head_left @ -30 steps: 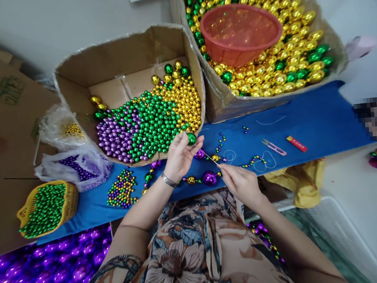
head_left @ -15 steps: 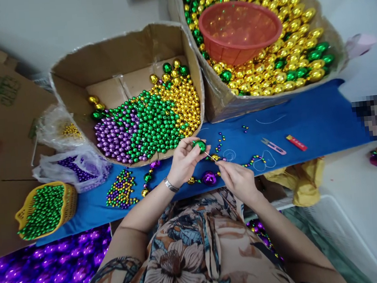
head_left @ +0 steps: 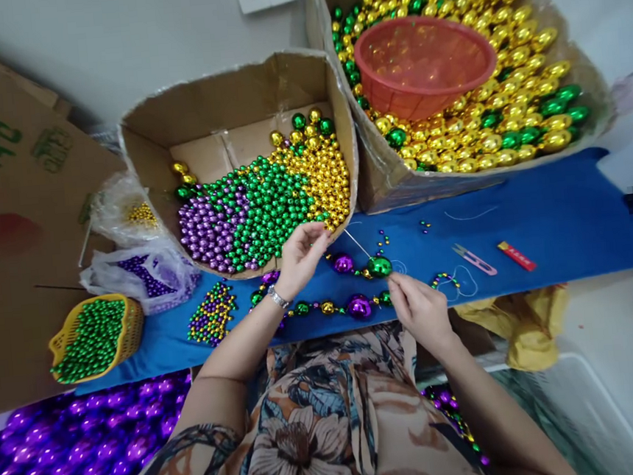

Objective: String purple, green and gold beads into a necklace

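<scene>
A large shiny green bead (head_left: 380, 267) sits on a thin needle (head_left: 357, 243), whose tip points up and left. My right hand (head_left: 422, 309) pinches the needle's lower end just beside that bead. At the front rim of the nearer cardboard box (head_left: 236, 74), my left hand (head_left: 303, 261) has thumb and fingertips pressed together by the small gold beads (head_left: 322, 178); what lies between them is too small to make out. Below both hands, a bead string (head_left: 359, 307) of purple, green and gold stretches over the blue cloth (head_left: 548, 224).
A second box (head_left: 384, 194) of gold and green beads holds a red basket (head_left: 426, 65). Thread snips (head_left: 473, 259) and a red packet (head_left: 516, 255) lie to the right. Leftward are a yellow basket (head_left: 133, 327), a plastic bag (head_left: 173, 279) and loose small beads (head_left: 212, 313).
The large green bead has passed from my left fingers onto the needle by my right hand. My left hand has parted from it and reached the box rim. The view has shifted slightly.
</scene>
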`<state>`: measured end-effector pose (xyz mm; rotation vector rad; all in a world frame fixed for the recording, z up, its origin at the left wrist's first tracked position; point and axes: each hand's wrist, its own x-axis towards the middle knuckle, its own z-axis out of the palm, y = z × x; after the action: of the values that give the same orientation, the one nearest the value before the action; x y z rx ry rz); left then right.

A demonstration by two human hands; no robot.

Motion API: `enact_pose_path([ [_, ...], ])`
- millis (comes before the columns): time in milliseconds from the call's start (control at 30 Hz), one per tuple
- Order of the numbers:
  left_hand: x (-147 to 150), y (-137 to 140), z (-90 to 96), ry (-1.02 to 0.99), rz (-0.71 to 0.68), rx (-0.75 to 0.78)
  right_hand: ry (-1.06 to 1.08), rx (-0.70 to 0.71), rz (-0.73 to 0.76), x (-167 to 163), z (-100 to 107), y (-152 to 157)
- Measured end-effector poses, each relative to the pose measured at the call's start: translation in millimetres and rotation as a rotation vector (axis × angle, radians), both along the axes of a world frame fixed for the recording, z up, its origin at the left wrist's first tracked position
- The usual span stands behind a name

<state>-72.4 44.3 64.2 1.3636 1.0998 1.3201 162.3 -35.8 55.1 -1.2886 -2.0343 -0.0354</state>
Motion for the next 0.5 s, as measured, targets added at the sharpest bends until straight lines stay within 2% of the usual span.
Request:
enact_pose_path([
  [100,-26.4,23.9,-0.2,0.292,0.187,0.143,0.010,-0.002,-0.001,3.7,-1.8,-0.4],
  [200,-44.8,41.3,-1.9,0.564,0.285,0.242,0.008,-0.008,-0.014,6.1,-2.8,0.5],
  [267,-46.1,50.7,-3.1,0.770,0.276,0.317,0.002,0.003,-0.026,6.4,-2.6,2.2],
  [367,-31.0,69.6,-3.9,1.017,0.169,0.386,0.000,0.023,-0.022,4.5,-1.0,5.2],
  [500,-1.3,110.1,-4.0,1.165,0.081,0.397,0.000,0.046,-0.027,2.6,2.1,7.0],
])
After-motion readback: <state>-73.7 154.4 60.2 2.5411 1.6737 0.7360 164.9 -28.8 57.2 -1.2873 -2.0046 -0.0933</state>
